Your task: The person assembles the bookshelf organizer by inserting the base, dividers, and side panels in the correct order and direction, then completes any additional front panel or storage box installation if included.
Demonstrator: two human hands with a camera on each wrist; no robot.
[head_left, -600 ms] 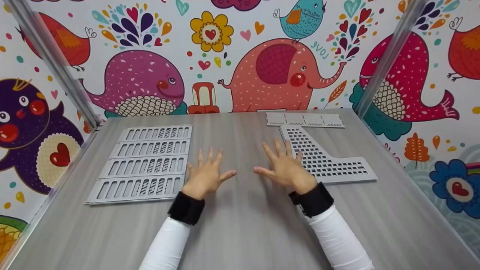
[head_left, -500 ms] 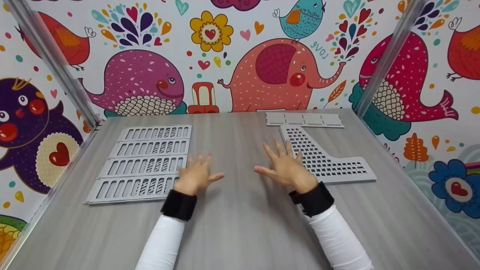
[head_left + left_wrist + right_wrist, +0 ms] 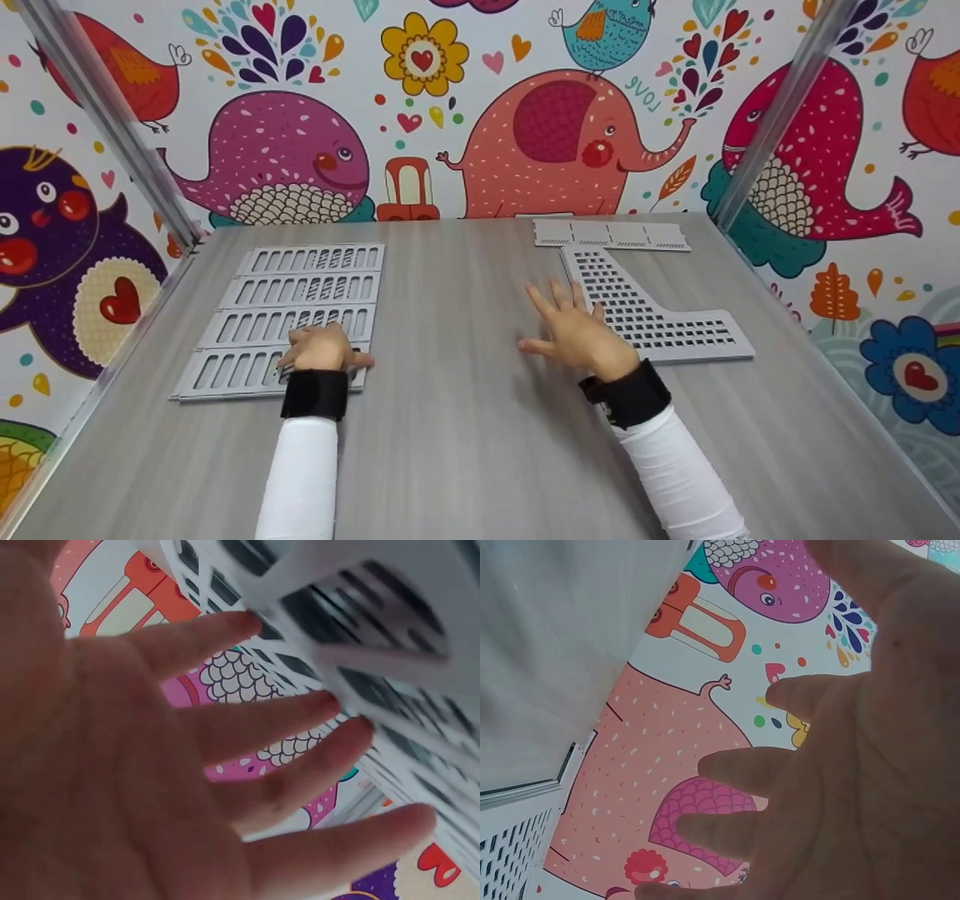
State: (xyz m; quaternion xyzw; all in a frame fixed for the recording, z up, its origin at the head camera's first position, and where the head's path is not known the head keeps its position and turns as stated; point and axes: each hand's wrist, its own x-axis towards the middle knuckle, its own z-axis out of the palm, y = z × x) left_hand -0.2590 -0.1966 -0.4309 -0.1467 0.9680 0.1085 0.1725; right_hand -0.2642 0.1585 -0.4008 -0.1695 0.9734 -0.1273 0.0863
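Note:
In the head view my left hand is over the near right part of a light grey slotted panel, made up of several strips. The left wrist view has its fingers extended, with fingertips at the panel; whether all of them touch is unclear. The right hand is spread above the table, beside the left edge of an L-shaped grey plate pierced with small square holes. Nothing is between the right fingers in the right wrist view, where the plate shows at lower left.
A long pale strip divided into sections lies at the back right, just behind the perforated plate. Everything lies on a grey wood-grain table. Cartoon-printed walls and metal posts bound the table.
My left hand has moved left from the middle of the table onto the slotted panel. The right hand has barely moved. The head view has tilted slightly downward.

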